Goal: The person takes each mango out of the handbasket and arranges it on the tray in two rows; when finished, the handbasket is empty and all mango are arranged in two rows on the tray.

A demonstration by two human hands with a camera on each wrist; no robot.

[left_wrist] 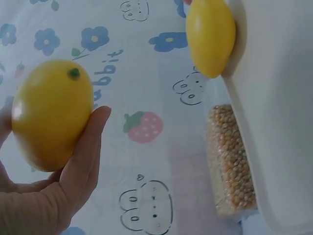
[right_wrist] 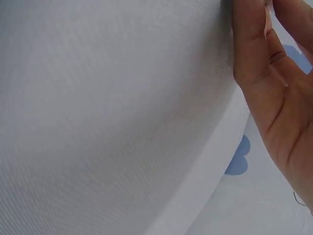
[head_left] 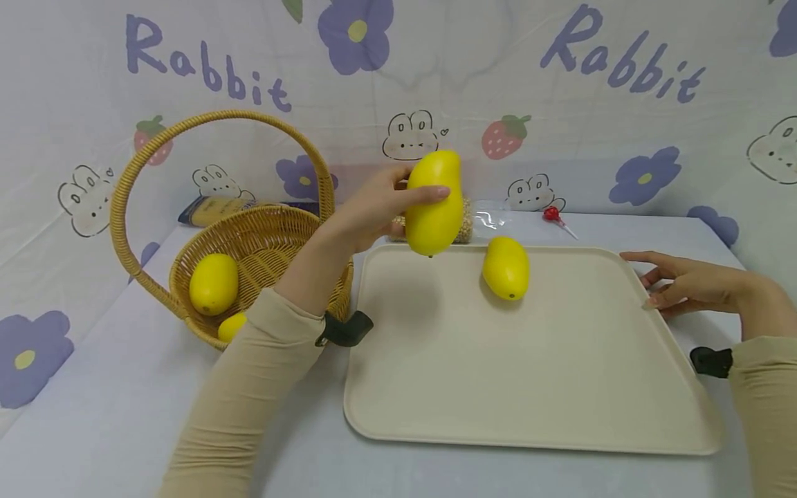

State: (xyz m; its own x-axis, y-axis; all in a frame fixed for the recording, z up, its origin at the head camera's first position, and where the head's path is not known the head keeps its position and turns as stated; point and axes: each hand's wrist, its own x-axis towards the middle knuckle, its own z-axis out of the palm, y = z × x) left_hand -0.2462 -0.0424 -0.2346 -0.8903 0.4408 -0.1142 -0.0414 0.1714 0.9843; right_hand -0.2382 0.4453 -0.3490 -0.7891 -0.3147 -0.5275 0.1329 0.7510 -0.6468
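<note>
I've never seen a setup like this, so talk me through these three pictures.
This isn't a robot, just a person working barehanded. The wide picture comes from a camera on the head, the others from one on each wrist. The left hand holds a mango-shaped yellow fruit off the white table. Another yellow fruit lies on the beige tray, whose edge the right hand touches. A wicker basket to the left has at least two more yellow fruits inside. Behind the tray lie a bag of kernels and a red lollipop.
</note>
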